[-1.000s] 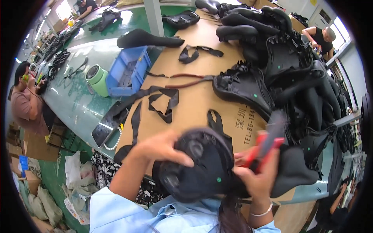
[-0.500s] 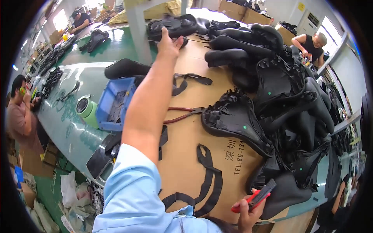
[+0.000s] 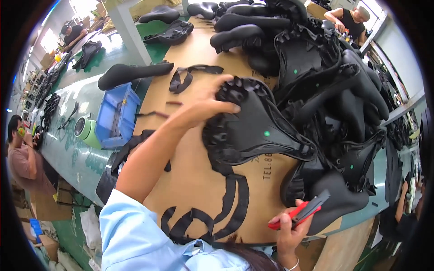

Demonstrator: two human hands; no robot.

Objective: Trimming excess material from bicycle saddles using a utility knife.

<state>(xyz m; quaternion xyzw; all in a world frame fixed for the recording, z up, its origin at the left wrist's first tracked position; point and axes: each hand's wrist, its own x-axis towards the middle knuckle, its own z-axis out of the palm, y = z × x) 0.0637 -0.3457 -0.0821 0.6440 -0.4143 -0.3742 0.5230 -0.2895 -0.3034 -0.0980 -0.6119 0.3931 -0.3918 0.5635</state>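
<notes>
A black bicycle saddle (image 3: 253,126) lies underside up, its gathered cover edge and a small green dot showing. My left hand (image 3: 212,106) is closed on its wide rear end, thumb on the underside; the other fingers are partly hidden. At the lower right, my right hand (image 3: 291,232) is wrapped round a red utility knife (image 3: 300,214), whose dark front end points up and to the right. The knife is apart from the held saddle and in front of another saddle (image 3: 339,203). Black trimmed strips (image 3: 235,203) lie curled on the cardboard (image 3: 194,180) nearest me.
Several black saddles (image 3: 312,58) are heaped at the right. Beyond my left arm are a blue bin (image 3: 115,117), a green round container (image 3: 88,131) and a lone saddle (image 3: 131,74). A white post (image 3: 129,31) rises at the far left. Co-workers (image 3: 350,25) sit farther off.
My left hand has come back from the saddle at the far end, which now lies there released, and has taken hold of the nearer saddle. My right hand keeps the knife.
</notes>
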